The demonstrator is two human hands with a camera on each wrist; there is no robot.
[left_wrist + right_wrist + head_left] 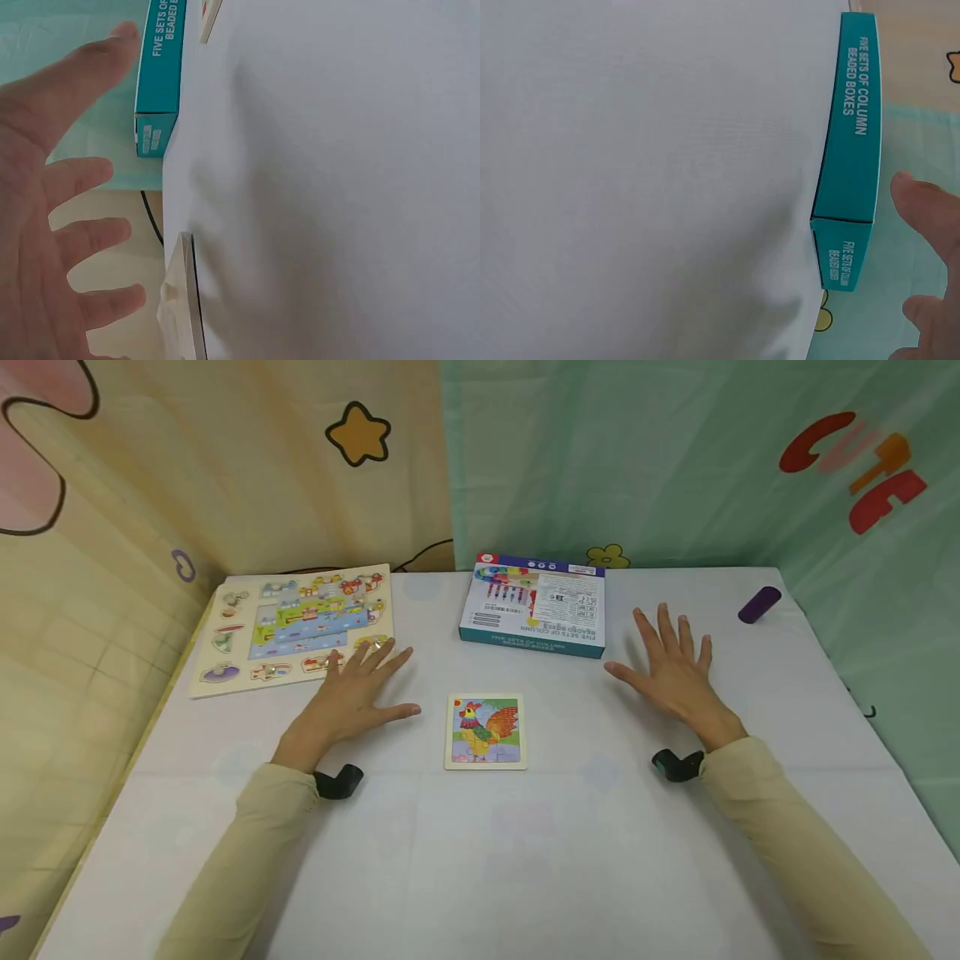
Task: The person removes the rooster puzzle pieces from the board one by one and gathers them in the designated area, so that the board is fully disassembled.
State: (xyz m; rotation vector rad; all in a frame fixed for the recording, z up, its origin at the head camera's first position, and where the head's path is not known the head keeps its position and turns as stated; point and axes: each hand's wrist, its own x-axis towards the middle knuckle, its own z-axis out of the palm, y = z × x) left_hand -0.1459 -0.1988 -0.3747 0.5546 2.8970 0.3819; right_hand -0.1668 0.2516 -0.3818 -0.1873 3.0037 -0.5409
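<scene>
Both hands hover over the white table with fingers spread, holding nothing. The left hand [347, 703] is near the lower right corner of a wooden peg puzzle board [213, 652], its fingertips overlapping the board's edge in the head view. Between the hands lies a small square rooster jigsaw puzzle [486, 732] in a cream frame, its picture assembled. The right hand [675, 672] is to the right of a flat teal-and-white box [532, 606] labelled as beaded boxes. In the right wrist view the thumb [926, 210] is apart from that box [851, 135].
A dark purple cylinder [760, 605] lies at the table's back right. Smaller picture boards [300, 643] lie stacked on the peg puzzle board. Printed curtains [637, 460] stand behind the table and along its sides.
</scene>
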